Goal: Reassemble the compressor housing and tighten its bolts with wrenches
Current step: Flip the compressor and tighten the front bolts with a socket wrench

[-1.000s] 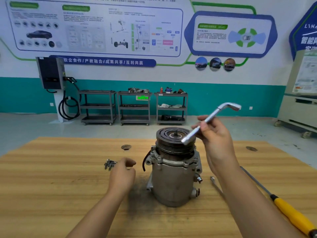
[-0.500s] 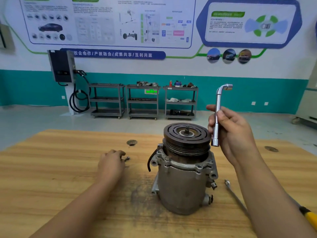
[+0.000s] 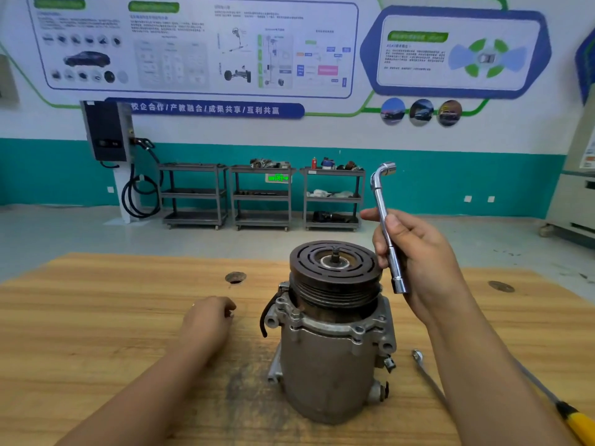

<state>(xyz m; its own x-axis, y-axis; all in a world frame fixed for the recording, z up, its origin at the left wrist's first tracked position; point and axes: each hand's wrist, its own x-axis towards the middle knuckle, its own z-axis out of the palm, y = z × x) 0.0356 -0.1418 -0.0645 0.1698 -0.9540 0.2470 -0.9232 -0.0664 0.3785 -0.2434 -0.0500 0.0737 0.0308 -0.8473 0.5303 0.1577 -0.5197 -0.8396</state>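
The grey compressor stands upright in the middle of the wooden table, its dark grooved pulley on top. My right hand grips a chrome L-shaped socket wrench, held nearly vertical just right of the pulley, with its bent end up and its lower socket end level with the pulley rim. My left hand rests on the table left of the compressor, fingers curled down over the spot where the loose bolts lay. The bolts are hidden under it.
A flat wrench lies on the table right of the compressor, partly under my right forearm. A yellow-handled screwdriver lies at the right edge. The tabletop has two round holes. Metal shelf carts stand by the far wall.
My right hand has swung the socket wrench from a slant to nearly upright beside the pulley. My left hand has closed over the loose bolts, which no longer show.
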